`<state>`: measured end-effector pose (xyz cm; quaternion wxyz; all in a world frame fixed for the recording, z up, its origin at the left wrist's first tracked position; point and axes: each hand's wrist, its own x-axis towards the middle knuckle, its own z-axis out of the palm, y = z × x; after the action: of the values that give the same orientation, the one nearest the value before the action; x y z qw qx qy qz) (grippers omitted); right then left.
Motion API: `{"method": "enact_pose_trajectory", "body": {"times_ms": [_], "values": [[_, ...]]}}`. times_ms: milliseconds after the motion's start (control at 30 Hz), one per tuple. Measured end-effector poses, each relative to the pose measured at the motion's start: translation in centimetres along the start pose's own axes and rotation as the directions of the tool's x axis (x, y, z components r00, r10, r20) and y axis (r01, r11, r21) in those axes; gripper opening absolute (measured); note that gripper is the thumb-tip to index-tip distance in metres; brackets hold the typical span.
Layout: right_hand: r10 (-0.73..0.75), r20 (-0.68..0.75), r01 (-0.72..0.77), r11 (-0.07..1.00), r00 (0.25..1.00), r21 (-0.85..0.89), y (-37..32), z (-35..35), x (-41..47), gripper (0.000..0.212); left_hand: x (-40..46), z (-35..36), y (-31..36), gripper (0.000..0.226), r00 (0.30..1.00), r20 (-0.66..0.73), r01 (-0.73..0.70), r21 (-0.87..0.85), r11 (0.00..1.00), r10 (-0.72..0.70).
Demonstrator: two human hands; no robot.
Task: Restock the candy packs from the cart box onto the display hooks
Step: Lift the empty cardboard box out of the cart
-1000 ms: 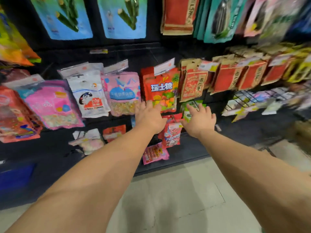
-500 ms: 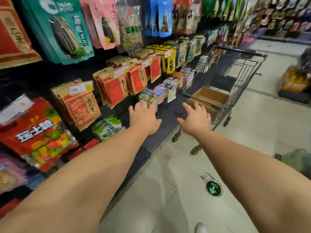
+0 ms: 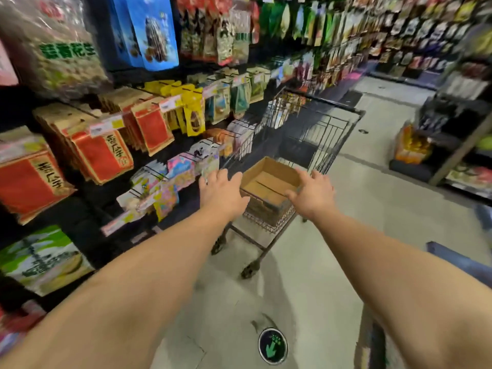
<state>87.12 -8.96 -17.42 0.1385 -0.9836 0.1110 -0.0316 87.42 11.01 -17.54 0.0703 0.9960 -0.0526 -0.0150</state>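
An open brown cardboard box [image 3: 269, 179] sits in a dark wire shopping cart [image 3: 323, 134] beside the snack wall. What shows of the box's inside is bare cardboard; no candy packs are visible in it. My left hand [image 3: 222, 191] reaches toward the box's near left corner, fingers spread, holding nothing. My right hand [image 3: 314, 194] is at the box's near right edge, fingers apart, also holding nothing. Pastel candy packs [image 3: 175, 171] hang on display hooks just left of the cart.
Red and kraft-paper snack packs [image 3: 103, 153] and yellow packs [image 3: 193, 113] fill the hooks on the left wall. The aisle floor [image 3: 372, 209] runs ahead on the right, with a green arrow sticker [image 3: 272, 345] near me. Another shelving unit [image 3: 447, 145] stands on the right.
My view has swung right, from the hanging candy packs to the cart. Both hands left the hooks with nothing in them and have moved up to the cardboard box.
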Motion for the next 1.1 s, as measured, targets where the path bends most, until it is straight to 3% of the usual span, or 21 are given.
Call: {"method": "enact_pose_trajectory", "body": {"times_ms": [400,633,800,933,1100], "values": [[-0.037,0.064,0.034,0.998,0.997,0.043,1.6,4.9,22.9,0.072,23.1,5.6,1.6,0.070,0.996,0.040,0.078,0.013,0.997,-0.079],[0.002,0.117,-0.002,1.000,0.993,0.004,2.5,7.0,38.3,0.075,36.7,8.0,0.5,0.070,0.981,0.123,0.158,-0.035,0.987,-0.152],[-0.003,0.213,0.009,1.000,0.977,-0.028,3.4,11.6,45.6,0.074,41.4,11.9,0.4,0.072,0.949,0.217,0.250,-0.076,0.965,-0.229],[-0.059,0.318,0.073,0.997,0.946,-0.033,4.7,15.8,52.0,0.073,44.4,16.2,0.1,0.079,0.889,0.288,0.403,-0.125,0.907,-0.355],[-0.173,0.517,0.249,0.965,0.839,-0.081,7.7,21.6,62.0,0.076,46.7,22.4,2.5,0.083,0.706,0.413,0.689,-0.212,0.693,-0.575]]}}
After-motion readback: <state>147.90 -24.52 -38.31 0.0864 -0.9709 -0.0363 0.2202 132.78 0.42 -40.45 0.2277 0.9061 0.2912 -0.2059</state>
